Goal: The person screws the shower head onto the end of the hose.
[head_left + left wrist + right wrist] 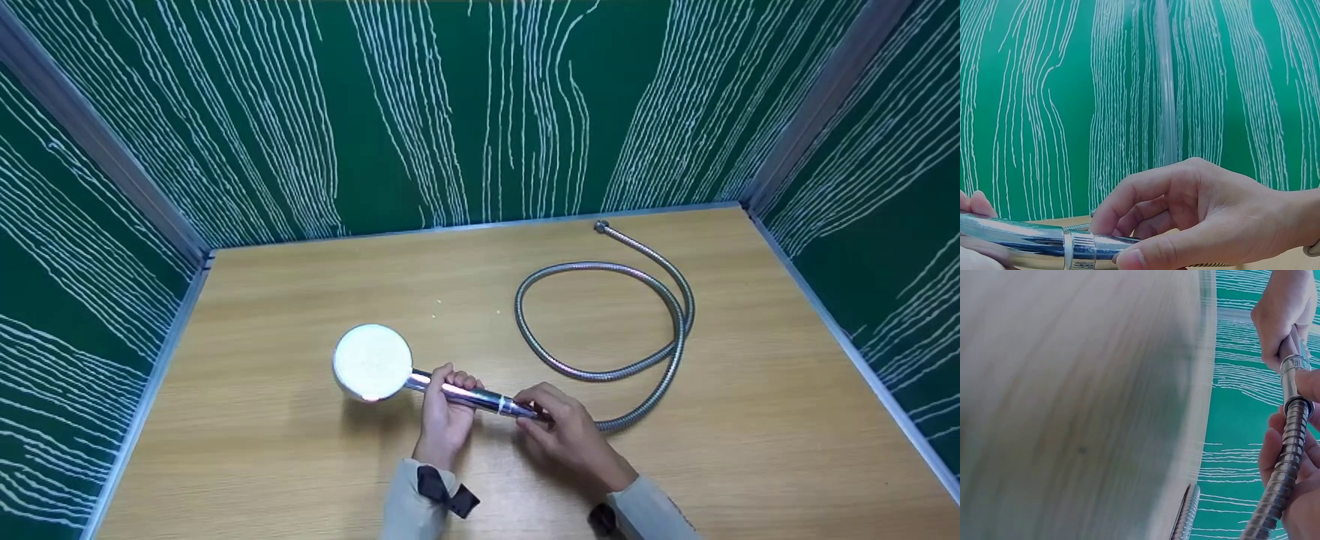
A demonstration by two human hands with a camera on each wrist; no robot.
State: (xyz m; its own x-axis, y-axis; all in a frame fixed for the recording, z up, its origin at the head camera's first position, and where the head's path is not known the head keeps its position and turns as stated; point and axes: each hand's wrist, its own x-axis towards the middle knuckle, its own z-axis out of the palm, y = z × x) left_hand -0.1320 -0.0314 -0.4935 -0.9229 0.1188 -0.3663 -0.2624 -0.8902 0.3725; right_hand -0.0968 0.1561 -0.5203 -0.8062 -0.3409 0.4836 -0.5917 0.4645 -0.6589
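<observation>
A chrome shower head (373, 362) with a round white face points left, its handle running to the right. My left hand (444, 418) grips the middle of that handle, thumb over the top. At the handle's lower end, my right hand (564, 427) pinches the metal connector (1107, 247) between thumb and fingers. A ribbed metal shower hose (1280, 486) meets the connector there and passes under the right palm. From the right hand, the hose curves out over the table in a loop.
The wooden table (285, 285) carries the looped hose, whose free end nut (601, 226) lies near the back edge. Several tiny pale specks (439, 301) dot the tabletop. Green panels (517, 112) with white wavy lines stand at the back and both sides.
</observation>
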